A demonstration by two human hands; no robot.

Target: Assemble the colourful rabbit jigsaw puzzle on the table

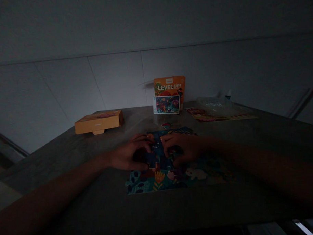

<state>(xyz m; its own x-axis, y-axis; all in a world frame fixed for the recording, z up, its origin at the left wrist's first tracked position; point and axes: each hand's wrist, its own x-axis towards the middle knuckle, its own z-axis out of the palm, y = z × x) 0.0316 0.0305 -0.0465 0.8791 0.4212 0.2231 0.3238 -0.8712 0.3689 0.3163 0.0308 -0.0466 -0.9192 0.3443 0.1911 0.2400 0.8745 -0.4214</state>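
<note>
A partly joined jigsaw puzzle (160, 175) lies flat on the table, dark blue in its middle with flowers, leaves and a white animal along the near side. My left hand (130, 153) curls over its left part, thumb and fingers bent around a dark blue puzzle piece (153, 159). From the right, my right hand (184, 147) bends its fingers down onto the puzzle's middle, against another piece (171, 158) mostly hidden beneath them. Both hands touch the puzzle. Dim light blurs the piece edges. Just beyond the puzzle lie a few loose pieces (167, 125).
An orange box (98, 122) lies at the back left of the grey table (97, 188). An orange "LEVEL UP!" box (170, 83) stands at the back behind a small picture card (166, 105). A printed sheet (205, 116) and clear plastic (217, 105) lie back right, near the wall (119, 77).
</note>
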